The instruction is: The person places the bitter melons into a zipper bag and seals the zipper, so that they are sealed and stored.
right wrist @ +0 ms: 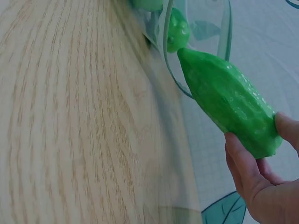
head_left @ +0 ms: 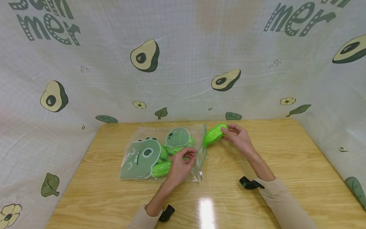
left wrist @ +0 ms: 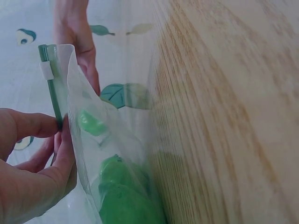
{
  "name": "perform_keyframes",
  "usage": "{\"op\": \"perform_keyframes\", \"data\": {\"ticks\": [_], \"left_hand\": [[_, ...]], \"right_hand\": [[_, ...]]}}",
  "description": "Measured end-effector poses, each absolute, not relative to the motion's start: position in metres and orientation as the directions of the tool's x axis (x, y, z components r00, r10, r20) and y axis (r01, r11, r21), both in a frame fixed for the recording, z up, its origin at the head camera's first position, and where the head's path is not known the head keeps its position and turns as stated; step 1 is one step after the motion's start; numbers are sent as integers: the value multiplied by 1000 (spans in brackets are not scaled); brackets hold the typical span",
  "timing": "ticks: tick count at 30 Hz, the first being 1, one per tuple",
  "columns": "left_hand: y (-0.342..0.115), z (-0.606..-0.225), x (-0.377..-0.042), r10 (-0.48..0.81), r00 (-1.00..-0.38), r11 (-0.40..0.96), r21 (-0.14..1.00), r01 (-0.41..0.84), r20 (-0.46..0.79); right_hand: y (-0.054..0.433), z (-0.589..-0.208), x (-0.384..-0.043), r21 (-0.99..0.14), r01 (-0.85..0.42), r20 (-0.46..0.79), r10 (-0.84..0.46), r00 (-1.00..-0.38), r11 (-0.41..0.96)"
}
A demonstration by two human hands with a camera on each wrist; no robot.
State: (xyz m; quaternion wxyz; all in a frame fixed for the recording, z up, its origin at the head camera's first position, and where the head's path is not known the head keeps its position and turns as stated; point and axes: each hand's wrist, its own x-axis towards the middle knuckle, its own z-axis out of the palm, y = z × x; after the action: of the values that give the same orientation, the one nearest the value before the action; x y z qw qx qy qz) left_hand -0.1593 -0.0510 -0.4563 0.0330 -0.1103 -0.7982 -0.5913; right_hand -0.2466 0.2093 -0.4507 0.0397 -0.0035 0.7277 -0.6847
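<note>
My right hand point(head_left: 238, 137) grips the wide end of a bright green, bumpy bitter melon point(head_left: 213, 135) between thumb and fingers. Its tapered end point(right wrist: 189, 56) points at the mouth of a clear slider zip bag point(head_left: 130, 133), which lies on its side. In the left wrist view my left hand point(left wrist: 35, 163) pinches the bag's green zip edge point(left wrist: 52, 93), holding the mouth apart. Several green vegetables lie inside the bag, among them a long ridged one point(head_left: 160, 169); dinosaur prints on the bag hide parts of them.
The bag rests on a wooden table point(head_left: 94, 197). A white cloth point(head_left: 183, 105) with avocado prints hangs behind and at both sides. Black wrist devices point(head_left: 249, 183) sit at both sleeves. The white zip slider point(head_left: 200, 173) is at the near end of the mouth.
</note>
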Motion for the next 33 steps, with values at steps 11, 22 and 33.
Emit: {"op": "perform_keyframes", "data": {"ticks": [11,22,33], "left_hand": [[-49,-456,-160,133,-973,275,936,221,190],[-49,-457,-159,147,-967,261,934,243,210],[-49,-457,-159,166,-964,234,941,245,210]], "right_hand": [[197,-453,-245,-996,91,-91,-25,-996,13],[184,-460,-245,-993,118,-118,-10,-993,-19],[172,-466,-241,-992,126,-125,-22,-992,-21]]}}
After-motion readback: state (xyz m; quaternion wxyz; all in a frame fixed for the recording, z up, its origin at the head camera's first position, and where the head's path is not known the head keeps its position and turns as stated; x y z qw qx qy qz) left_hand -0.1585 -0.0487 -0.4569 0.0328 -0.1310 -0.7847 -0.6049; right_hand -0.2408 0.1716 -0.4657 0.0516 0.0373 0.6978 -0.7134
